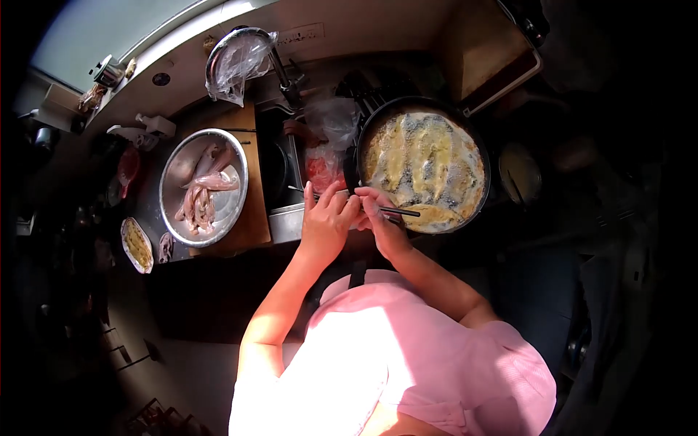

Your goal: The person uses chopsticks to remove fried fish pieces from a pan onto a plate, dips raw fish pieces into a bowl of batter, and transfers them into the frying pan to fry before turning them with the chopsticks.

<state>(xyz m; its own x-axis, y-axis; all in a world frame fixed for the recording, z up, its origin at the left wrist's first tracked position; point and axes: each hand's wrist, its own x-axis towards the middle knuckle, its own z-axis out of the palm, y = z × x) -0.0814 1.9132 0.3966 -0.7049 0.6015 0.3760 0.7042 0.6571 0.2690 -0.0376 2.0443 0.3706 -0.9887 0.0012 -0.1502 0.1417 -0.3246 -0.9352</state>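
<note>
My right hand [379,218] is closed round dark chopsticks [406,212], whose ends point right over the near rim of a large frying pan [485,149]. In the pan, several long pieces of coated food [422,156], which look like fish, lie in bubbling oil. My left hand [329,219] is beside the right one, palm down, with its fingers apart and the fingertips close to the right fingers. Whether the two hands touch I cannot tell. Both hands are at the counter's front edge, near the pan's dark handle [351,168].
A metal bowl [240,156] with raw pinkish pieces stands on a wooden board [256,211] at left. Behind my hands are a red-filled plastic bag [325,168] and the faucet [289,91]. An oval dish [137,245] is far left; a round container [520,173] is right of the pan.
</note>
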